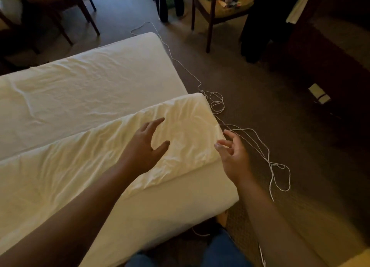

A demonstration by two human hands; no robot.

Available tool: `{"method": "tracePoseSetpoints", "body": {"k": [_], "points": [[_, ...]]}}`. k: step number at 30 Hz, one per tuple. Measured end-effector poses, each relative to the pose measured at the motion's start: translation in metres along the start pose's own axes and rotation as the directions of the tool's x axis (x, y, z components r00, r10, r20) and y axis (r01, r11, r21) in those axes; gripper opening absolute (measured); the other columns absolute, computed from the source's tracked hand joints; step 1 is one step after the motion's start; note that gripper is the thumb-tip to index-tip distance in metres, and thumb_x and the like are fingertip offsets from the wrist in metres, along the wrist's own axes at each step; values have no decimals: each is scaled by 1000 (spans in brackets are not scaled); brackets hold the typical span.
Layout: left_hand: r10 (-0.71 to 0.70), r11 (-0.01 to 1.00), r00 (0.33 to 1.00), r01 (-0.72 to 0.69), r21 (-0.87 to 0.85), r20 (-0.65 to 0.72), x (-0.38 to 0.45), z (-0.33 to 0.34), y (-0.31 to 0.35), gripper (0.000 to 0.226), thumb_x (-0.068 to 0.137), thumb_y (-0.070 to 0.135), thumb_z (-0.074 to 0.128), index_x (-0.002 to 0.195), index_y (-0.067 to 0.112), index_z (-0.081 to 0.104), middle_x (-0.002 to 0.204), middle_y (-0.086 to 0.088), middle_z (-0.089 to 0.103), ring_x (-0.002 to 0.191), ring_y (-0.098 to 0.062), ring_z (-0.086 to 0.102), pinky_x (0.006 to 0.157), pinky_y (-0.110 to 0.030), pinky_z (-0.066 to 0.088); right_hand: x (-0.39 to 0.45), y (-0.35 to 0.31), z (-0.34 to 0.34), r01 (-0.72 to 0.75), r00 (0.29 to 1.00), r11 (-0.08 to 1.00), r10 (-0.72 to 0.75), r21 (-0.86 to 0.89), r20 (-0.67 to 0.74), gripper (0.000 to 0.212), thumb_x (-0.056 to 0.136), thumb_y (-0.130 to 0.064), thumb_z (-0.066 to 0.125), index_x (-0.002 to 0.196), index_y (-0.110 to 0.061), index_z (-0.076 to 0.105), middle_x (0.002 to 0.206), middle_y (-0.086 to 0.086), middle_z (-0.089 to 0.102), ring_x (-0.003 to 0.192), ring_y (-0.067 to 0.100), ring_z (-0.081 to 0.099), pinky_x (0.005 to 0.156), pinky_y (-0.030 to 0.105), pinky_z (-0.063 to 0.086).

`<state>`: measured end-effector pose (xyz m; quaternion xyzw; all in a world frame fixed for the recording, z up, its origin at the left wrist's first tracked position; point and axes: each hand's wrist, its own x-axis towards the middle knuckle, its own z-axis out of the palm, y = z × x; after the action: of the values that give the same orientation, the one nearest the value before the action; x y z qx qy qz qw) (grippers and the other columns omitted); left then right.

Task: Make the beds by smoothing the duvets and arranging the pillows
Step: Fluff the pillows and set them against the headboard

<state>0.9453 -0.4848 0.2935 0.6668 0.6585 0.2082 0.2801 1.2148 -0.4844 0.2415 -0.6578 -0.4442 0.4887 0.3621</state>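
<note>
Dim bedroom, white duvet (pixel 104 146) under relaxed, empty left hand (pixel 143 146) and right hand (pixel 233 156).

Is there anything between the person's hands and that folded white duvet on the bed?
Nothing visible. The left hand hovers open right over the duvet, and the right hand is at its corner. The white cord lies on the floor beside the bed.

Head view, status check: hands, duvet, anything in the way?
Left hand open, fingers spread above the wrinkled cream folded duvet. Right hand open at its corner, holding nothing. Thin white cord tangled on the carpet beside the bed.
</note>
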Motion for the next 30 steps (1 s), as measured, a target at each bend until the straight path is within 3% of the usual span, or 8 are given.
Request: {"method": "tracePoseSetpoints", "body": {"k": [5,8,10,15,21,24,26,30], "points": [[-89,996,996,89,8,23,76,95,28,74,92,37,72,156,33,36,152,4,45,137,-12,45,103,-23,31,112,46,-49,-55,990,995,66,-87,125,50,100,-30,68,145,-36,48,118,-14,64,103,2,64,84,24,53],[-128,992,990,129,-1,58,109,152,21,75,91,38,72,156,33,35,152,5,45,140,-12,42,104,-23,31,170,78,-57,-59,974,985,92,-161,207,48,99,-34,69,139,-45,46,120,-14,64,105,4,65,94,37,58],[-138,990,987,138,8,84,131,191,11,76,90,39,72,156,34,34,153,7,43,139,-13,42,103,-25,35,207,100,-54,-18,966,977,73,-214,248,51,97,-38,70,141,-47,45,126,-12,63,111,10,65,98,45,57],[-132,991,990,130,33,57,170,269,-15,75,88,46,68,155,31,38,154,6,44,138,-17,46,109,-40,46,279,135,-39,174,955,915,-67,-364,288,65,95,-46,69,153,-39,41,141,-10,54,123,11,56,99,40,53],[-230,973,971,230,-7,-70,163,336,-23,70,86,51,60,151,28,45,154,2,44,135,-22,47,106,-47,46,334,145,-34,522,844,691,-336,-500,418,70,97,-46,66,159,-33,37,158,-5,42,135,4,39,106,31,38],[-222,973,974,223,50,-40,167,364,-15,67,88,51,59,150,29,46,152,1,46,134,-21,46,106,-42,46,373,154,-27,589,806,578,-364,-565,468,72,95,-57,59,159,-33,36,159,-2,41,141,22,42,107,41,43],[-189,969,979,198,150,-71,189,378,-14,61,89,49,59,145,27,51,139,1,54,121,-22,52,95,-39,49,410,159,-15,643,766,505,-401,-576,503,75,91,-63,57,157,-32,38,158,0,43,141,27,44,108,54,46],[-53,944,996,72,322,-67,267,407,-11,28,84,35,62,103,17,70,101,-4,59,91,-26,54,74,-39,45,490,165,21,728,684,376,-462,-574,565,82,86,-71,58,156,-32,40,160,1,41,138,30,46,102,58,49]]}}
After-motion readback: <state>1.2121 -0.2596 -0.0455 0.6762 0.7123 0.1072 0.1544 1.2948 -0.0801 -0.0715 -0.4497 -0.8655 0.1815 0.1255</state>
